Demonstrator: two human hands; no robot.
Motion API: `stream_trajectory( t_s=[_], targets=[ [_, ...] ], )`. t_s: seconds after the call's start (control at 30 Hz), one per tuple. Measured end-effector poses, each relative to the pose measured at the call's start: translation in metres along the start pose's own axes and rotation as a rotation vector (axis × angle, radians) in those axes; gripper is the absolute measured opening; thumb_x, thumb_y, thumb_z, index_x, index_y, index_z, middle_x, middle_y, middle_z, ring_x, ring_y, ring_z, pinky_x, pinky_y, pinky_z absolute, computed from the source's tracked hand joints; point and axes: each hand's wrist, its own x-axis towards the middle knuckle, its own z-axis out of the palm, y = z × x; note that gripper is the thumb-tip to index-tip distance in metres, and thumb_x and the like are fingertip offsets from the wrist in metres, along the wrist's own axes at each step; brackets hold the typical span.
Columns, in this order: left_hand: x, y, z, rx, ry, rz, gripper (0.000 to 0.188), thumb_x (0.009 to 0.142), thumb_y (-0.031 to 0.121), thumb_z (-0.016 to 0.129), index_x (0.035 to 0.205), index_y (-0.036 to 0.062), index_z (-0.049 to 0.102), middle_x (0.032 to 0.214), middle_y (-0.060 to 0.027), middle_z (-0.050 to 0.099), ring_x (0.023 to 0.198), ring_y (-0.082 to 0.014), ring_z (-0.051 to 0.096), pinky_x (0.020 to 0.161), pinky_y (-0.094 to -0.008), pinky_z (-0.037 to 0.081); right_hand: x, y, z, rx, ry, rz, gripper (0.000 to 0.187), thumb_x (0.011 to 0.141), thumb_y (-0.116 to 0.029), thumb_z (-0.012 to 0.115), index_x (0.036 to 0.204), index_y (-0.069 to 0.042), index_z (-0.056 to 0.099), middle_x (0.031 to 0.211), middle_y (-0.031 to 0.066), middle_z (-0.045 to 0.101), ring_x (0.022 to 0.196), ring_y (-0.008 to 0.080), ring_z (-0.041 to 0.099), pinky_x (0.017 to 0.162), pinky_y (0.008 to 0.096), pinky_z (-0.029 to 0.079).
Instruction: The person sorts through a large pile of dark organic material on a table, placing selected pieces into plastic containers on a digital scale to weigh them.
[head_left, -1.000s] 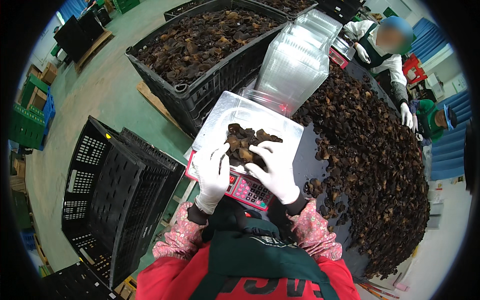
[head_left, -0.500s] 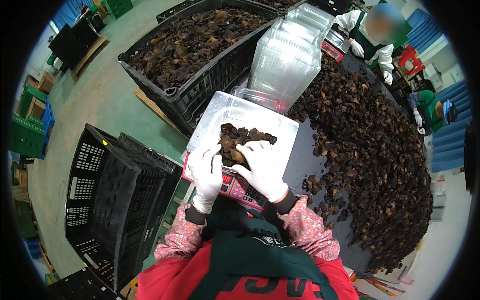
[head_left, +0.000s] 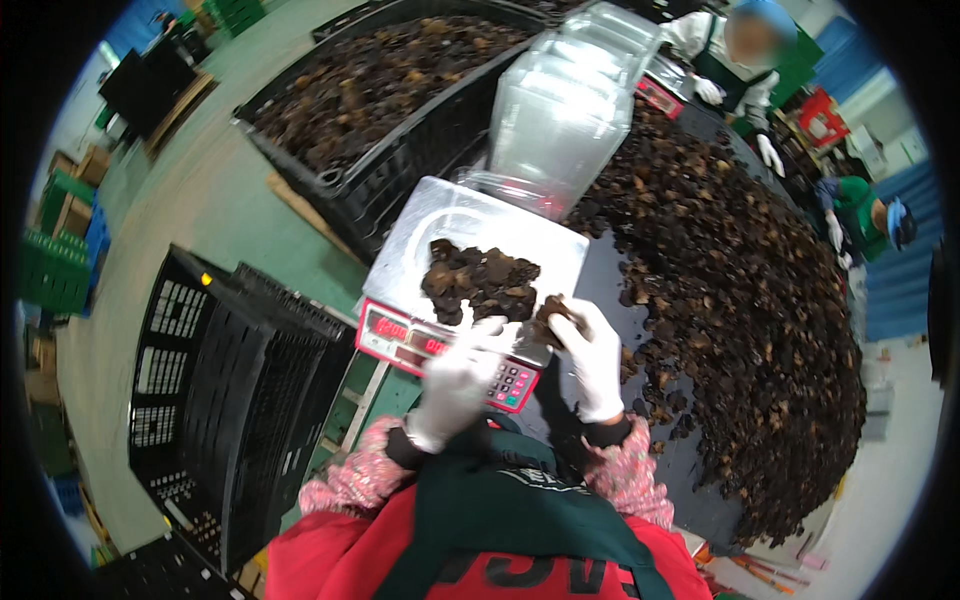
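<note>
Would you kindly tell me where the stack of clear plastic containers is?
In the head view, the stack of clear plastic containers stands right of top centre, between the large black crate and the dark mushroom heap.

The white-gloved right hand [head_left: 592,352] has shifted right, off the dark brown, ruffled pile [head_left: 478,284], and now grips a dark brown, ruffled piece [head_left: 548,320]. The white-gloved left hand [head_left: 465,372] has moved across the red-and-silver metal scale's [head_left: 562,252] front panel.

Bright — glare on clear boxes [head_left: 558,130]

Food-packing workshop: scale [head_left: 545,238], clear tubs [head_left: 560,125], heaped fungus [head_left: 740,350]
</note>
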Motion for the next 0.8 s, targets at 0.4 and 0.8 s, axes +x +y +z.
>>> stream_trajectory(
  t_s=[0.4, 0.8],
  targets=[
    [-0.055, 0.021, 0.091, -0.623, -0.739, -0.733, 0.038, 0.103, 0.015, 0.051, 0.140, 0.0079, 0.046, 0.077, -0.0079, 0.066, 0.058, -0.0148, 0.065, 0.056, -0.0320, 0.053, -0.107, 0.051, -0.073, -0.383, 0.103, -0.100, 0.020, 0.089, -0.003, 0.072, 0.108, 0.000, 0.067, 0.103, 0.0074, 0.070, 0.091, 0.0154, 0.065, 0.082, 0.0286, 0.052],
    [-0.084, 0.010, 0.110, -0.226, -1.054, -0.472, 0.039, 0.099, 0.031, 0.062, 0.130, 0.0077, 0.063, 0.096, -0.0106, 0.071, 0.082, -0.0240, 0.069, 0.079, -0.0332, 0.054, -0.113, 0.075, -0.252, -0.669, 0.687, -0.094, 0.014, 0.089, -0.004, 0.065, 0.102, 0.000, 0.066, 0.098, 0.0097, 0.068, 0.091, 0.0209, 0.066, 0.085, 0.0317, 0.052]
  ],
)
